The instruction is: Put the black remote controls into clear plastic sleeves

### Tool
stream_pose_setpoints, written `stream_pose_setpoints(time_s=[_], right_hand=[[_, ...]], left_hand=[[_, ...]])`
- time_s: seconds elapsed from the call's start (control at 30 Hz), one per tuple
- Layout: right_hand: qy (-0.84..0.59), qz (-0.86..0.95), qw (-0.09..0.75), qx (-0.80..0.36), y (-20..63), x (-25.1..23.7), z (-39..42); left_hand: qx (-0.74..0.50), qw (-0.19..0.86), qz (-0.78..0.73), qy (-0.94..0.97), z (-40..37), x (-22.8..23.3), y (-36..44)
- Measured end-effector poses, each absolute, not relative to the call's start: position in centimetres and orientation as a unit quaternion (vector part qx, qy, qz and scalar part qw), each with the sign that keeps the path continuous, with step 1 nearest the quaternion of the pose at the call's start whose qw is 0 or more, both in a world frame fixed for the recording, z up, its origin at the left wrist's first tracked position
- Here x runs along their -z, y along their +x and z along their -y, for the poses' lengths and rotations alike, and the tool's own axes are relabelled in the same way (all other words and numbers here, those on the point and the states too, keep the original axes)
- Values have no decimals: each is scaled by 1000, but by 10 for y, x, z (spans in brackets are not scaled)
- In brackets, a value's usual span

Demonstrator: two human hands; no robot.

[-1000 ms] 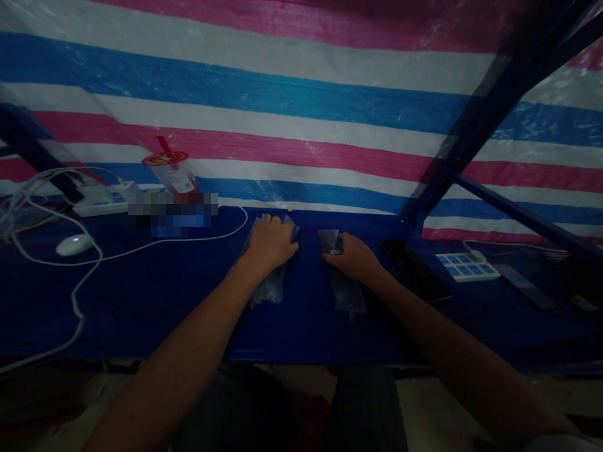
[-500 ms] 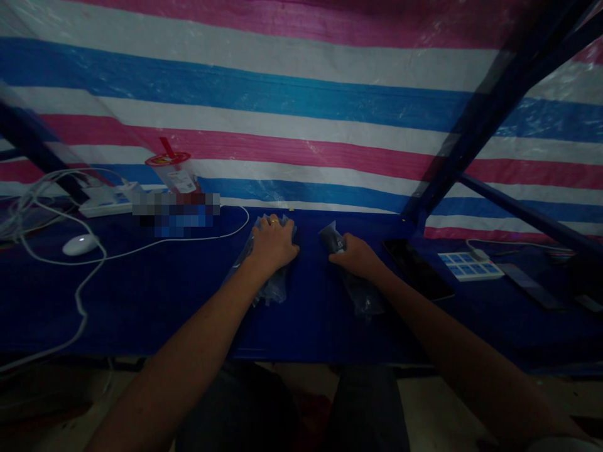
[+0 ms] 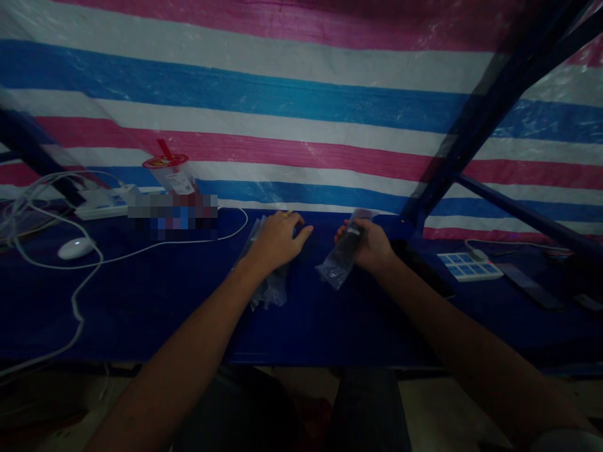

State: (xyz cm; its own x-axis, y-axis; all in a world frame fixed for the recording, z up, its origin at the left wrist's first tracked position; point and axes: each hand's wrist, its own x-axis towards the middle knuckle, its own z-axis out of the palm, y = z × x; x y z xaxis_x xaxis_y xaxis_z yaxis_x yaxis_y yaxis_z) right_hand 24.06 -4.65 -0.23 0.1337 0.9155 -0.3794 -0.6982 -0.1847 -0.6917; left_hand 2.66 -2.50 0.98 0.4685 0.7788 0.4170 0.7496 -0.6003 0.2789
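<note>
My left hand (image 3: 277, 239) lies flat, fingers spread, on a stack of clear plastic bags (image 3: 267, 285) on the dark blue table (image 3: 155, 295); a ring shows on one finger. My right hand (image 3: 372, 245) grips a single clear plastic bag with a dark item inside (image 3: 340, 260), lifted off the table and hanging tilted down to the left. The two hands are a short gap apart near the table's back edge.
A white mouse (image 3: 74, 247), white cables (image 3: 80, 282) and a power strip (image 3: 101, 199) sit at the left, with a red-lidded cup (image 3: 172, 172) behind. A dark phone (image 3: 426, 270), a blue-white card (image 3: 467, 266) and a dark flat strip (image 3: 527, 285) lie right. Striped tarp and blue frame bars stand behind.
My right hand has lifted its bag off the table and moved it up and slightly right. My left hand's fingers have spread forward on the stack.
</note>
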Motion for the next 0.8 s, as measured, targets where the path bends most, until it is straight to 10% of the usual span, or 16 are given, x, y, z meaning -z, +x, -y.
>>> stream_pose_setpoints(time_s=[0.23,0.8], right_hand=[[-348,177,731,-559,221,-28,57],[-365,318,701,-524,200,-30,65]], left_hand=[[-249,186,-379,872,40,-11,34],[-165,149,-375,900,52,-19,36]])
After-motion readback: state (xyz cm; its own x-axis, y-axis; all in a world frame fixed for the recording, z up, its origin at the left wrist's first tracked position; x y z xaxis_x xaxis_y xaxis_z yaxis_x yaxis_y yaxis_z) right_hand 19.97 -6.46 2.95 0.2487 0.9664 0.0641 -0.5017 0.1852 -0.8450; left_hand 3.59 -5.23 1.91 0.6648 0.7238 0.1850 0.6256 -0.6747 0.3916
